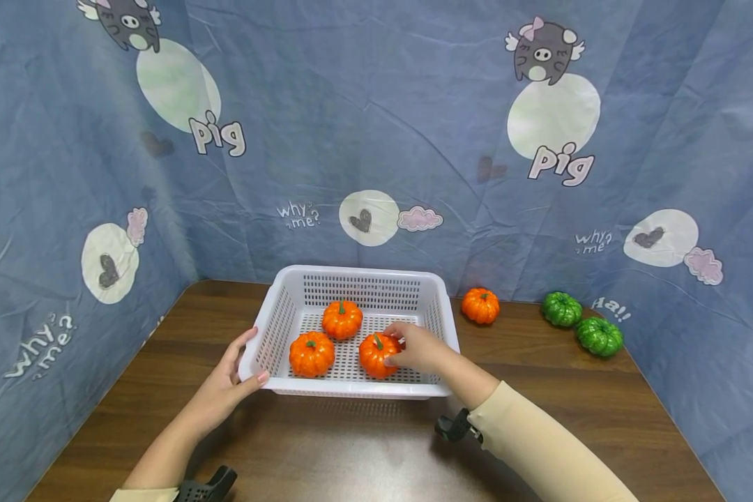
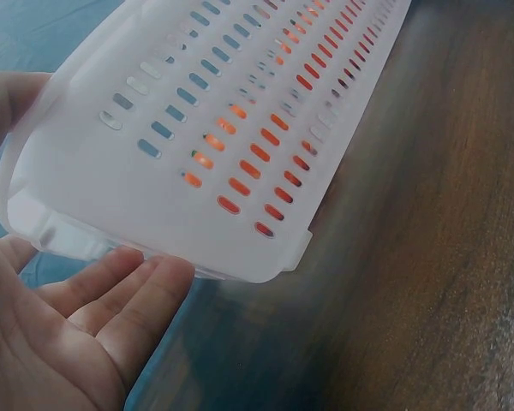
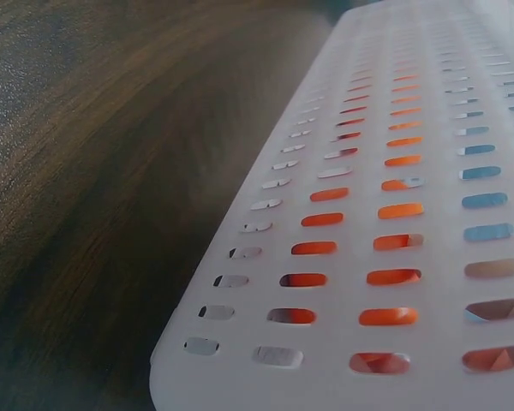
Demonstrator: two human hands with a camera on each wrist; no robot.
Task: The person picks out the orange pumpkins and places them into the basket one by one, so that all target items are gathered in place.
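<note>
A white plastic basket (image 1: 364,390) with slotted walls stands on the table in the head view. My left hand (image 1: 226,380) grips its left front corner; in the left wrist view, fingers (image 2: 150,304) press the outside of the basket wall (image 2: 94,180). Inside, my right hand (image 1: 417,347) holds an orange pumpkin (image 1: 375,357) from its right side, fingertips at the top and thumb lower down. Two other orange pumpkins, one at the front left (image 1: 312,354) and one farther back (image 1: 341,320), sit in the basket. The right wrist view shows mostly the slotted wall (image 3: 257,257), which conceals the right hand.
Right of the basket, another orange pumpkin (image 1: 480,306) rests by the back of the brown table (image 1: 326,453). Two green pumpkins, one behind (image 1: 561,309) and one in front (image 1: 599,337), lie at the far right. A blue printed cloth (image 1: 364,125) surrounds the table.
</note>
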